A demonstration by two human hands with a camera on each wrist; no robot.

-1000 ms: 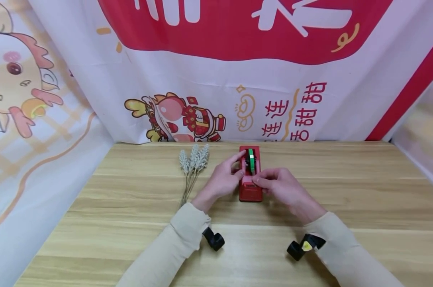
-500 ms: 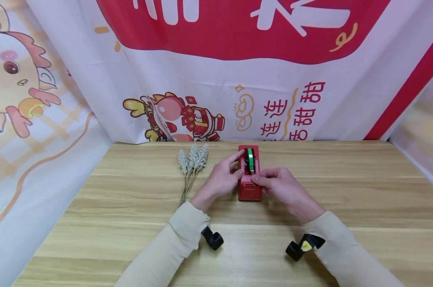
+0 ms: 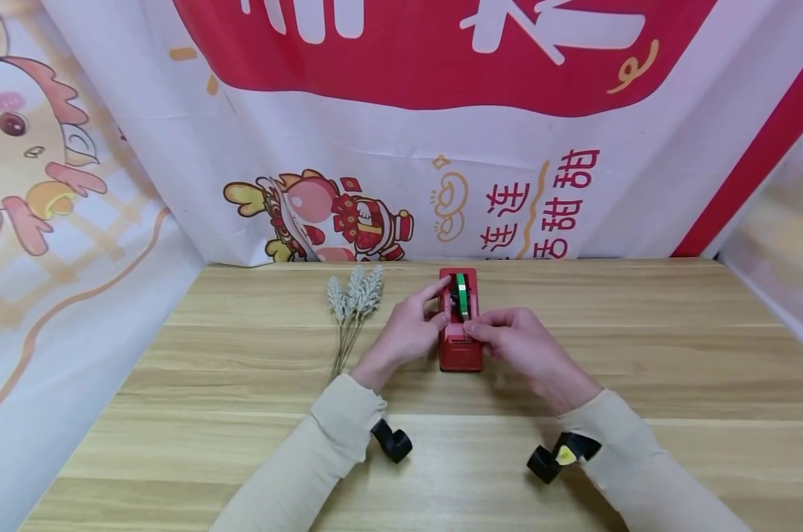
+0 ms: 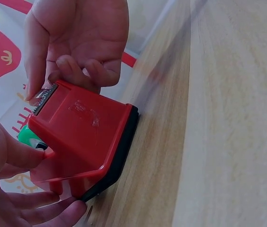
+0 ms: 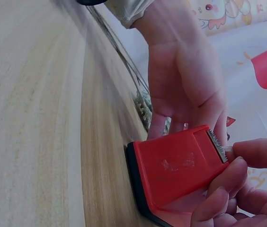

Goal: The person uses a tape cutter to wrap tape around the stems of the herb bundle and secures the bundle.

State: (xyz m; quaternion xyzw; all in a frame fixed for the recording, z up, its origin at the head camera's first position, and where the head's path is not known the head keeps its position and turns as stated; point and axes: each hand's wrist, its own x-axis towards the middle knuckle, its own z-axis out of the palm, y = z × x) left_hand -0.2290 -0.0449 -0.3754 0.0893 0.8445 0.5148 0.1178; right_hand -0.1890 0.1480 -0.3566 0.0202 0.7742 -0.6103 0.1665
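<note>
A red tape dispenser [image 3: 461, 358] with a dark base stands on the wooden table, its green-cored tape roll [image 3: 462, 292] set in the far half. My left hand [image 3: 411, 325] grips its left side, the thumb near the roll and the other fingers spread along the wall. At the serrated blade [image 5: 217, 145], my right hand [image 3: 524, 343] pinches the clear tape end [image 4: 40, 96] between thumb and forefinger. Its other fingers curl beside the dispenser in the right wrist view.
Several grey-green dried flower stems [image 3: 353, 295] lie on the table [image 3: 640, 355] left of my left hand. A printed cloth [image 3: 388, 133] hangs behind the table's back edge, close to the dispenser.
The head view has turned slightly, so everything sits a little further left in it. Both hands keep their places at the tape dispenser.
</note>
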